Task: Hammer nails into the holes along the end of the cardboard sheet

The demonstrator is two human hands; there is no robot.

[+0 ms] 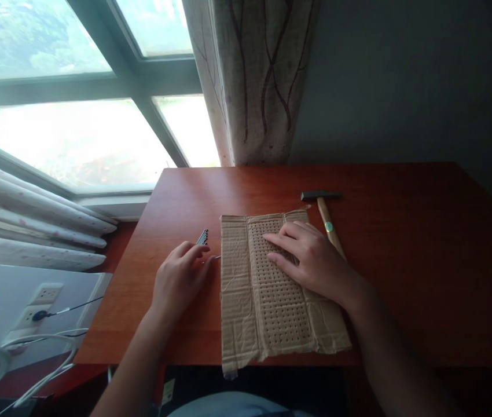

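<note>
A flat sheet of brown cardboard [246, 301] with a grid of small holes lies on the red-brown table [402, 260]. My right hand [311, 258] rests flat on the perforated area, fingers stretched out toward the left. My left hand [180, 275] sits just left of the cardboard with its fingers curled down over a single thin nail [215, 258], and a small bundle of dark nails [202, 236] lies just beyond the fingertips. A hammer [326, 217] with a wooden handle and a dark head lies behind my right hand.
A patterned curtain [254, 87] hangs behind the table beside a large window [76, 116]. Left of the table are a wall socket [37, 304] with a plugged cable and some white tubing [20, 353]. The cardboard overhangs the table's near edge.
</note>
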